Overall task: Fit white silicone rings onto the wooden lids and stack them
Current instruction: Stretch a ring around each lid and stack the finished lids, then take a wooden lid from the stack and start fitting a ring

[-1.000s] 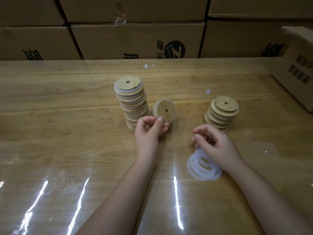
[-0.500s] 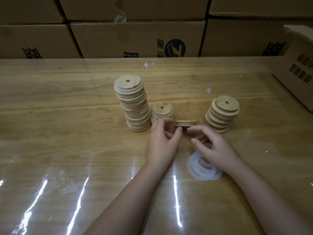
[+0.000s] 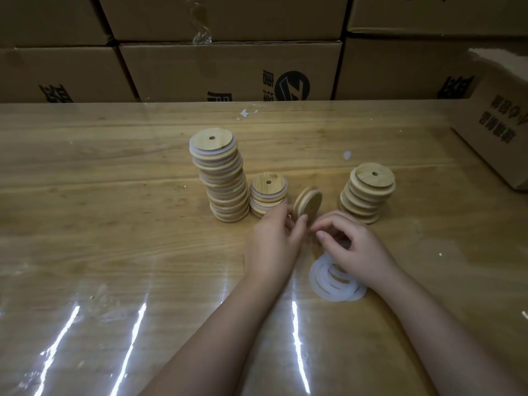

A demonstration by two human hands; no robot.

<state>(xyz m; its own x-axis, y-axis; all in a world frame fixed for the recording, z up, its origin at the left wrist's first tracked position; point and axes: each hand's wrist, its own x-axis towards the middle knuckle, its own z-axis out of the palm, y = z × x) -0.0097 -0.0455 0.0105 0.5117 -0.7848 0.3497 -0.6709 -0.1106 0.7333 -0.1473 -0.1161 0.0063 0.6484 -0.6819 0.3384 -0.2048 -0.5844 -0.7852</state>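
Lids fitted with white rings make up the tall stack [image 3: 220, 178] on the wooden table [image 3: 100, 224]. Just right of the tall stack stands a short stack [image 3: 268, 190] of the same ringed lids. Well to its right sits a stack of bare lids [image 3: 368, 192].

The left hand [image 3: 273, 244], nearer the person than the tall stack and a little right of it, pinches one wooden lid [image 3: 308, 201] by its lower edge between thumb and fingertips. The lid is held up on edge and tilted.

Farther right of the tall stack, the right hand [image 3: 355, 248] hangs with curled fingers over a loose pile of white rings [image 3: 328, 284] that lies flat on the table. Whether those fingers hold a ring cannot be told.

Cardboard boxes [image 3: 228, 70] stand in a row behind the tall stack.
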